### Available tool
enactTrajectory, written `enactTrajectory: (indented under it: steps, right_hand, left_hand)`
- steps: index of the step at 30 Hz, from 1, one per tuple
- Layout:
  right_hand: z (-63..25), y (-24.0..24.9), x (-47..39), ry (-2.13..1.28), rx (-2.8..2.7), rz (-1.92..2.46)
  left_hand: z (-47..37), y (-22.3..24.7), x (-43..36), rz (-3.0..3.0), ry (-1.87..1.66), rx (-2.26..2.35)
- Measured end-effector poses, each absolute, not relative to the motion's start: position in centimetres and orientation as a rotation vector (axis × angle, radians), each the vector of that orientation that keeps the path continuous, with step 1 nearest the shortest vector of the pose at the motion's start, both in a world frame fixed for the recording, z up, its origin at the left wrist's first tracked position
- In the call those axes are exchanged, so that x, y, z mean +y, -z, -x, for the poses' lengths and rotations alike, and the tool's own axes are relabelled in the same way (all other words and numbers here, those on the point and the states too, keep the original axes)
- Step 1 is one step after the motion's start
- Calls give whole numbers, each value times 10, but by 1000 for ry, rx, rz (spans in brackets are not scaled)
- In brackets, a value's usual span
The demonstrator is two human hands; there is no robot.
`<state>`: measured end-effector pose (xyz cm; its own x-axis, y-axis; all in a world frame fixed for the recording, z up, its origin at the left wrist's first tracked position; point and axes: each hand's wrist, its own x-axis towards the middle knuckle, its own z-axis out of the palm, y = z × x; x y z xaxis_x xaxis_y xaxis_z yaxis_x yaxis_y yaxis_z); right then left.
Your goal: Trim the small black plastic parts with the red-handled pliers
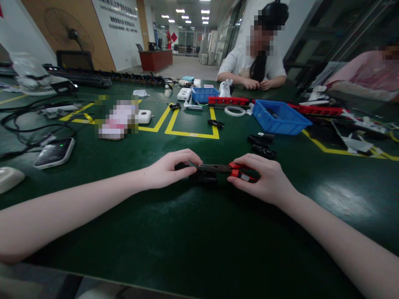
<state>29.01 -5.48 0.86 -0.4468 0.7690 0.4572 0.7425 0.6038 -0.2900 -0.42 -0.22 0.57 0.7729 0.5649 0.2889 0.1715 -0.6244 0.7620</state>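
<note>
My right hand point(264, 176) is closed around the red handles of a pair of long-nosed pliers point(218, 168), whose jaws point left. My left hand point(173, 168) is closed in a pinch at the jaw tips, with a small black part point(181, 166) between thumb and fingers. Its exact kind is too dark to make out. Just below the jaws, a black moulded piece point(204, 177) lies on the green table. Whether the plier jaws grip the part is hidden by my left fingertips.
Black pieces point(262, 145) lie beyond my right hand, before a blue bin point(280, 118). Yellow tape point(191, 135) marks the table point(156, 241). A phone point(118, 120), a white-edged device point(55, 152) and cables stand left. A co-worker point(252, 62) sits opposite; another person's pink sleeve point(368, 70) shows right.
</note>
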Motion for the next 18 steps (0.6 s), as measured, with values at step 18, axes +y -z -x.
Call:
enactTrajectory:
  steps: [18]
  right_hand:
    - [-296,-7,-52,34,-2407,1139]
  left_hand:
    - [4,-2,-1,-2325,-524,564]
